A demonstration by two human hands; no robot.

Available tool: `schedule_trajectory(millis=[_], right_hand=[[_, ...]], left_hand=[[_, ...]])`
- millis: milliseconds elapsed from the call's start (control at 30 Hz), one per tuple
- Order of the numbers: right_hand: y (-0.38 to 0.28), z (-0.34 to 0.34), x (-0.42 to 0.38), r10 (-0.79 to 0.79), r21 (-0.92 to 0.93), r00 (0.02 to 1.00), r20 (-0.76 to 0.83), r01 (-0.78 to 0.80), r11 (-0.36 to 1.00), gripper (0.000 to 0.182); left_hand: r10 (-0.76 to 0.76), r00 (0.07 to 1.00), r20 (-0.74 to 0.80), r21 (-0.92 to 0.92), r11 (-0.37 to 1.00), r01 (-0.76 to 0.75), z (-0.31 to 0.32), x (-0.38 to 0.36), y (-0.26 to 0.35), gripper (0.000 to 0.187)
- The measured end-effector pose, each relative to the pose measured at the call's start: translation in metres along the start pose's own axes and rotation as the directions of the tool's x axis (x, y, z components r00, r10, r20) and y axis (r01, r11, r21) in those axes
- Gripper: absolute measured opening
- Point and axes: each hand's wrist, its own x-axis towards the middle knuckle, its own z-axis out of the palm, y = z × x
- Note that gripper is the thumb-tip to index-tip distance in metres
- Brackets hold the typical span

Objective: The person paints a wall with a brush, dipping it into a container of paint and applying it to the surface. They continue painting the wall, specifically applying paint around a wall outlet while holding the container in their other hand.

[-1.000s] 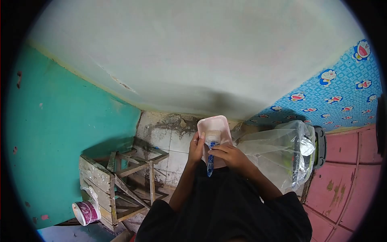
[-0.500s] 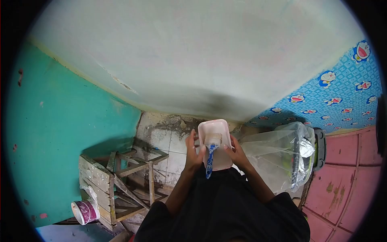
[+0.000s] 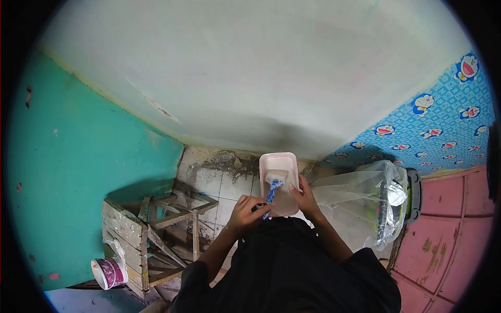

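A broad, pale, matt wall fills the upper field, flanked by a chipped green wall on the left and, on the right, a blue patterned wall covering above pink rectangular panels. Below lies a floor of square white tiles, grimy and crumbling along the wall's foot. Crumpled, translucent plastic sheeting lies at right; at left stands a paint-spattered frame of rough wooden slats, with a tilted white-and-magenta bucket beside it. At centre, a shallow pink tray, rectangular with rounded corners, is clamped along its right edge by the right hand, thumb over the rim. A paintbrush with a blue-and-white mottled handle lies across it, its pale, coated bristles inside. The left hand has its fingers bent together at the handle's lower end; whether they close fully around it cannot be told.
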Motion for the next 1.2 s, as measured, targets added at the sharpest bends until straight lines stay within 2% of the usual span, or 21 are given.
schedule_trajectory(millis=[33,133,167,267,367,467,533,600,733,800,900,1000,1033,1067,1133,1200], right_hand=[[0.000,0.002,-0.001,0.011,0.002,1.000,0.001,-0.011,1.000,0.066],[-0.001,0.008,-0.005,0.050,0.012,0.999,-0.001,-0.050,0.999,0.067],[-0.001,0.010,-0.007,0.068,0.019,0.998,-0.004,-0.067,0.998,0.067],[0.005,0.012,-0.006,0.088,0.034,0.996,-0.012,-0.088,0.996,0.067],[0.009,0.009,-0.005,0.082,0.042,0.996,-0.044,-0.080,0.996,0.067],[0.014,0.007,-0.006,0.063,0.050,0.995,-0.079,-0.059,0.997,0.067],[0.014,0.007,-0.008,0.050,0.055,0.993,-0.103,-0.045,0.997,0.067],[0.007,0.007,-0.011,0.039,0.058,0.991,-0.129,-0.032,0.998,0.066],[-0.002,0.012,-0.017,0.045,0.051,0.980,-0.193,-0.036,0.998,0.067],[-0.002,0.014,-0.020,0.060,0.057,0.974,-0.220,-0.048,0.997,0.067],[0.035,0.004,-0.015,0.068,0.091,0.931,-0.358,-0.038,0.995,0.066],[0.048,-0.008,-0.015,0.063,0.007,0.904,-0.422,-0.066,0.998,0.065],[0.053,-0.012,-0.013,0.079,0.013,0.897,-0.434,-0.082,0.997,0.064],[0.061,-0.016,-0.012,0.101,0.040,0.887,-0.451,-0.093,0.995,0.064],[0.078,-0.028,-0.004,0.141,0.102,0.866,-0.480,-0.105,0.989,0.063],[0.101,-0.047,0.001,0.127,0.114,0.856,-0.501,-0.081,0.990,0.062]], left_hand=[[0.022,1.000,0.003,0.052,0.998,-0.022,-0.008,0.010,-0.001,0.040],[-0.040,0.998,-0.049,0.005,0.999,0.040,-0.009,0.035,-0.003,0.038],[-0.093,0.995,0.023,-0.046,0.995,0.094,-0.009,0.040,-0.005,0.036],[-0.120,0.992,0.023,-0.169,0.978,0.123,-0.018,0.053,-0.003,0.030],[-0.183,0.972,-0.144,-0.230,0.962,0.147,-0.026,0.059,0.007,0.022],[-0.321,0.894,-0.312,-0.253,0.935,0.248,-0.024,0.055,0.007,0.014],[-0.624,0.723,-0.297,-0.523,0.740,0.423,-0.013,0.042,0.002,0.011],[-0.854,0.492,-0.170,-0.762,0.431,0.484,-0.005,0.034,-0.001,0.014],[-0.943,0.325,0.074,-0.839,0.118,0.532,-0.011,0.017,-0.009,0.024],[-0.910,0.363,0.200,-0.781,0.076,0.620,-0.020,0.006,-0.008,0.027],[-0.794,0.408,0.451,-0.626,0.044,0.779,-0.032,-0.011,-0.021,0.028],[-0.646,0.437,0.626,-0.425,0.186,0.886,-0.013,-0.031,-0.043,0.031],[-0.609,0.473,0.637,-0.379,0.287,0.880,-0.004,-0.030,-0.044,0.031],[-0.578,0.443,0.685,-0.333,0.292,0.897,0.006,-0.028,-0.047,0.028],[-0.506,0.614,0.606,-0.403,0.471,0.785,0.036,-0.037,-0.064,0.027],[-0.529,0.564,0.634,-0.468,0.318,0.824,0.054,-0.028,-0.072,0.026]])
